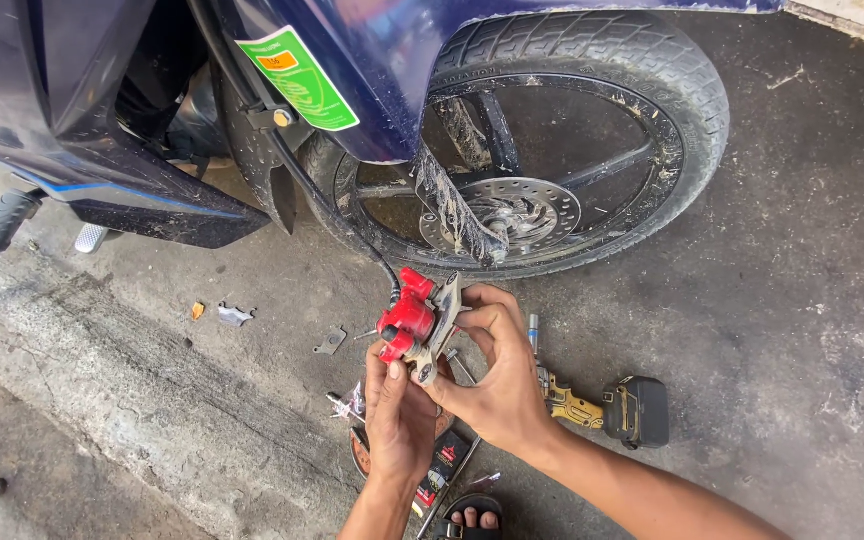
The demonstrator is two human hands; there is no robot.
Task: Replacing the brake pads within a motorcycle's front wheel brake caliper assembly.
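Note:
A red brake caliper [407, 318] on a grey metal bracket [444, 320] hangs from a black hose that runs up into the dark blue motorcycle. My left hand [399, 415] holds the caliper from below, thumb on its red body. My right hand [497, 375] grips the bracket from the right side. Both hands are in front of the front wheel [687, 110], below its brake disc [522, 212].
A yellow and black cordless driver [612, 408] lies on the concrete right of my hands. Small metal parts [233, 315] and a brake pad [331, 342] lie to the left. A sandalled foot [472, 517] and a small carton sit near the bottom edge.

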